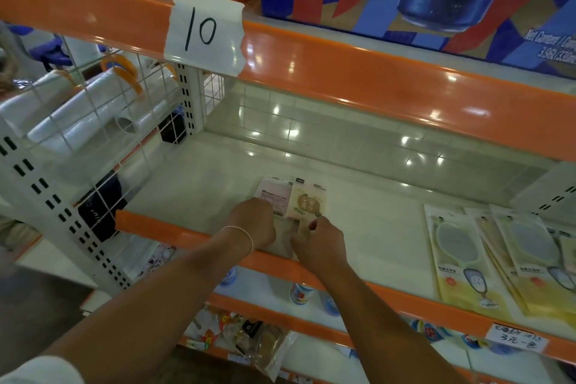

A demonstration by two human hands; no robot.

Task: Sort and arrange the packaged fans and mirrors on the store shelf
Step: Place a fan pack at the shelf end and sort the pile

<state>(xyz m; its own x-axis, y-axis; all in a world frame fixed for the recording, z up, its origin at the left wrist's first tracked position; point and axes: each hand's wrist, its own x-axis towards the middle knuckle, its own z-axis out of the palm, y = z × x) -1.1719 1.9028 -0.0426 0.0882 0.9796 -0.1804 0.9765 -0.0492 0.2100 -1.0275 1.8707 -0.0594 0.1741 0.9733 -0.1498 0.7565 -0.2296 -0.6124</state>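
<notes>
Left hand [254, 223] grip and right hand [321, 243] grip both clamped on fan packs [293, 199], mirrors [498, 262] well right.

Both forearms are bare from elbow to hand, with no watch or rings to be seen. The left hand [254, 223] has a thin, pale band [241, 235] looped loosely round its wrist. At the bottom left corner of the view, a bit of white sleeve [40, 371] covers the upper left arm; the right hand [321, 243] and its wrist wear nothing.
</notes>
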